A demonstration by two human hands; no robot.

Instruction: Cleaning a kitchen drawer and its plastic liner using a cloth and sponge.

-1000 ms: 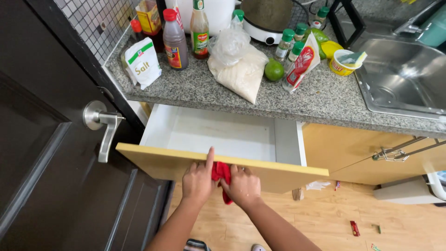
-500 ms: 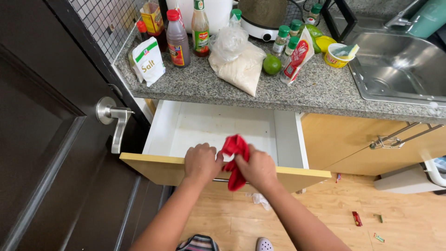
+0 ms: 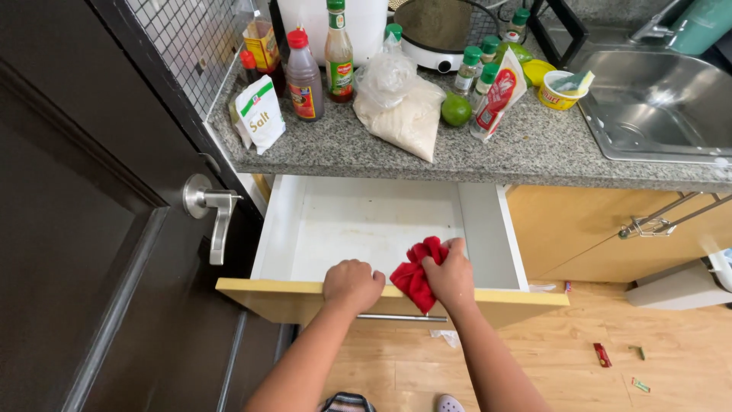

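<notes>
Head view: the right hand has its grip closed around a red cloth at the front edge of the open drawer. At its 9 o'clock, the left hand curls over that edge, fingers folded. The table lies at 12 o'clock.

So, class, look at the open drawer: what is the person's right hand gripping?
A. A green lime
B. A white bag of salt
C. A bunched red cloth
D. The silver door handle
C: the right hand is closed around a bunched red cloth at the front edge of the open white drawer, while the left hand rests on that edge beside it.
</notes>
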